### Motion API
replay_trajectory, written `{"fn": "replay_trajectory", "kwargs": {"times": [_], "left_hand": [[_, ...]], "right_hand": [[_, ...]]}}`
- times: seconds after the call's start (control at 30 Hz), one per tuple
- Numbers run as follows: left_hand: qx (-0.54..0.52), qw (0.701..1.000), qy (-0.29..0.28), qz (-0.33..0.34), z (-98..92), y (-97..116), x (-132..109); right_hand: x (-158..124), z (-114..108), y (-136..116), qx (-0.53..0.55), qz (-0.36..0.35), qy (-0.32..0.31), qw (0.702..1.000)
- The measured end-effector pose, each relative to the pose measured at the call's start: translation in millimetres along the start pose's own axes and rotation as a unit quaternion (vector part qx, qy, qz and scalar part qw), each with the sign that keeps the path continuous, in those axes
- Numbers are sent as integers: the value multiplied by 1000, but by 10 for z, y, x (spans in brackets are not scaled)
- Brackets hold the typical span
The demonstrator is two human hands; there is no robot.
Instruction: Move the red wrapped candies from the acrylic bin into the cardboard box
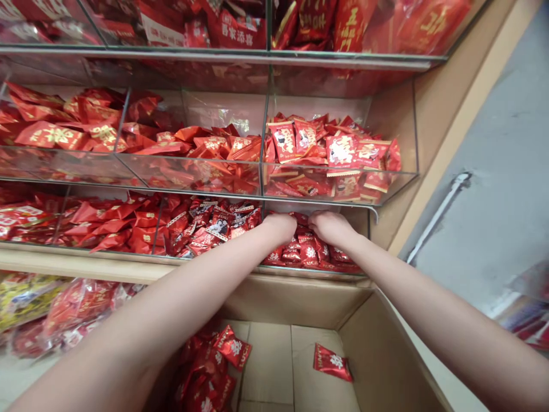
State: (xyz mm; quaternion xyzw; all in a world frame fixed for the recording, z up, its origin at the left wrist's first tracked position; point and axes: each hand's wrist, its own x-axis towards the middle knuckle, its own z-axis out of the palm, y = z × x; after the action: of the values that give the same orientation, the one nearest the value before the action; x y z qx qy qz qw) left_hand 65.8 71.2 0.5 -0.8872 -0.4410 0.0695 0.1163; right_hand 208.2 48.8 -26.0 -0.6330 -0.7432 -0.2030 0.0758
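Grey concrete floor (484,143) and a pale wooden shelf edge (433,154) border tiers of clear acrylic bins (189,171) packed with glossy red foil candy packets. In the rightmost compartment of the lowest tier, the left grip (278,227) and right grip (331,227) rest just apart, fingers curled down atop a mound of crinkled red-and-white packets (306,252). Fingertips are hidden, so any pinch cannot be told. Both bare arms (407,297) reach forward and inward over an open cardboard box (295,303), which holds a heap of matching packets (206,372) and one lying apart (332,362).
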Motion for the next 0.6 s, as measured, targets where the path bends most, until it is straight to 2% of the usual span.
{"fn": "replay_trajectory", "kwargs": {"times": [0.17,0.27,0.33,0.43,0.6], "left_hand": [[-40,999,27,4,26,-36,160],[-53,998,27,-8,33,-50,207],[-61,998,30,-7,27,-48,220],[-78,996,45,27,3,-29,231],[-102,990,56,75,2,-22,304]], "right_hand": [[94,-99,30,40,-14,-39,998],[110,-164,77,77,13,-61,995],[104,-177,99,63,40,-82,994],[95,-142,90,27,59,-114,991],[122,-80,13,17,61,-105,992]]}}
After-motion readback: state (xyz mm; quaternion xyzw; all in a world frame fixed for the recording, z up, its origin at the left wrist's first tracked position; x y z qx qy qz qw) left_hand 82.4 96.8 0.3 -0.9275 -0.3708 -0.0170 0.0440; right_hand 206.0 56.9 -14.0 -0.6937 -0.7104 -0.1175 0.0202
